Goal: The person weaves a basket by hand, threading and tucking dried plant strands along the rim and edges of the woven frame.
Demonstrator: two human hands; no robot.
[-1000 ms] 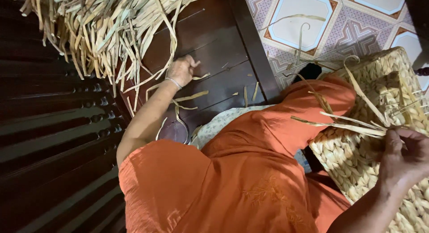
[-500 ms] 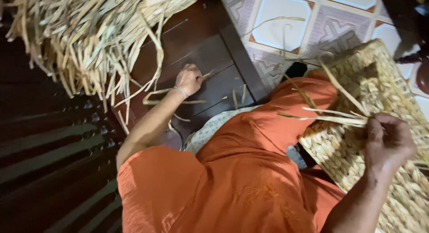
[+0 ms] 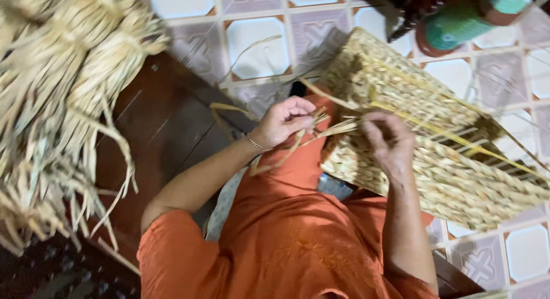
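Note:
A half-woven straw basket [image 3: 435, 161] rests on my lap, over my orange clothing, its open frame end toward the right. My left hand [image 3: 285, 122] pinches a dried straw strand [image 3: 326, 127] near the basket's left edge; the strand's loose tail hangs down over my leg. My right hand [image 3: 389, 139] lies on the basket's woven side and grips the same strands where they meet the weave. Both hands are close together, a few fingers' width apart.
A large bundle of dried straw [image 3: 63, 98] lies on a dark wooden bench [image 3: 166, 133] to my left. Patterned floor tiles [image 3: 258, 47] show beyond. A green and red object [image 3: 458, 18] stands on the floor at the top right.
My left hand has left the bench beside the straw pile and come across to the basket with a strand. My right hand has stayed on the basket. The view has shifted.

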